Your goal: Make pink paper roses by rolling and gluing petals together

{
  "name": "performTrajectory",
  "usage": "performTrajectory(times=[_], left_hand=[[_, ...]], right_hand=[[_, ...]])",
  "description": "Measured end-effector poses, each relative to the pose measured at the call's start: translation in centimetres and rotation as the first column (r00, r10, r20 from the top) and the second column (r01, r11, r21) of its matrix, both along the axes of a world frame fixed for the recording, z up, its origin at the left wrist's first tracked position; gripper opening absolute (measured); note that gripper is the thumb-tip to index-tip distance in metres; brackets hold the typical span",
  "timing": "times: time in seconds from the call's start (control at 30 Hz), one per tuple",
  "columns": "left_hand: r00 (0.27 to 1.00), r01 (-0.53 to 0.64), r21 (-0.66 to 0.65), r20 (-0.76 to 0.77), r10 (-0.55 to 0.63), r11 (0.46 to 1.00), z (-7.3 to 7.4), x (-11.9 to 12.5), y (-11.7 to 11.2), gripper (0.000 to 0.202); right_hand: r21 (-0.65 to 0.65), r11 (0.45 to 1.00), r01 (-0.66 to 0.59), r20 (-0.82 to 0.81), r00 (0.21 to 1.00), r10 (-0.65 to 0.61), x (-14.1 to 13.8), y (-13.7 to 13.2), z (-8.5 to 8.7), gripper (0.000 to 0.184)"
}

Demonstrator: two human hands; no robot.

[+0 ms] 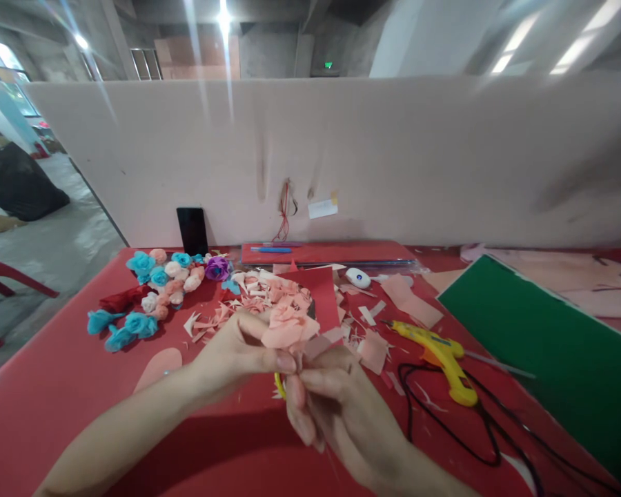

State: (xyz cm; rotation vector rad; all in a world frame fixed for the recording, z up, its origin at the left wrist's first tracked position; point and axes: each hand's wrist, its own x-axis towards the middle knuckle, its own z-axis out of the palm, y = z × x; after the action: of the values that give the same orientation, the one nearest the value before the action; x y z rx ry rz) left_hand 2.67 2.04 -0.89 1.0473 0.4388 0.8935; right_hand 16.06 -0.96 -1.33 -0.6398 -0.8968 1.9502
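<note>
A peach paper flower (290, 328) is held upright in front of me, its layered petals spread at the top. My left hand (259, 352) pinches it near the base, thumb across the front. Fingers of my right hand (336, 407) are closed around the flower's lower end, just below the left thumb. A peach paper strip (325, 342) sticks out to the right of the flower above my right hand. Under the hands shows a yellow curved piece (280, 385), mostly hidden, so its kind is unclear.
Paper scraps (248, 293) are heaped behind my hands. Finished flowers (160, 276) and a black phone (192, 230) stand left. A yellow glue gun (439, 355) with a black cord (445, 442) lies right, beside a green board (543, 345). A pale partition (341, 152) borders the red table (46, 414).
</note>
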Motion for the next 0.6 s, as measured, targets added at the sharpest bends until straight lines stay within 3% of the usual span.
performTrajectory(times=[0.2, 0.3, 0.4, 0.47, 0.53, 0.6], left_hand=[[0.997, -0.046, 0.003, -0.055, 0.046, 0.999, -0.3, 0.3, 0.1, 0.026], [0.989, -0.078, 0.079, -0.116, 0.087, 0.994, -0.3, 0.3, -0.1, 0.032], [0.988, -0.079, 0.176, -0.119, 0.100, 0.981, -0.1, 0.3, -0.1, 0.025], [0.985, -0.114, 0.268, -0.096, 0.144, 0.957, -0.1, 0.2, -0.1, 0.019], [0.968, -0.199, 0.400, -0.061, 0.242, 0.895, -0.1, 0.0, 0.0, 0.015], [0.947, -0.264, 0.505, -0.028, 0.321, 0.822, -0.1, -0.3, 0.1, 0.011]], right_hand=[[-0.109, 0.990, -0.089, -0.083, 0.993, 0.080, -0.3, -0.1, 0.1, 0.020], [-0.106, 0.987, -0.121, -0.118, 0.987, 0.108, -0.5, -0.4, 0.0, 0.019], [-0.043, 0.993, -0.108, -0.111, 0.989, 0.103, -0.3, -0.7, -0.1, 0.019], [0.044, 0.997, -0.064, -0.039, 0.997, 0.066, 0.0, -0.8, 0.1, 0.019], [0.213, 0.977, 0.026, 0.118, 0.992, -0.052, 0.3, -0.8, 0.5, 0.018], [0.484, 0.867, 0.119, 0.258, 0.927, -0.271, 0.5, -0.7, 1.0, 0.019]])
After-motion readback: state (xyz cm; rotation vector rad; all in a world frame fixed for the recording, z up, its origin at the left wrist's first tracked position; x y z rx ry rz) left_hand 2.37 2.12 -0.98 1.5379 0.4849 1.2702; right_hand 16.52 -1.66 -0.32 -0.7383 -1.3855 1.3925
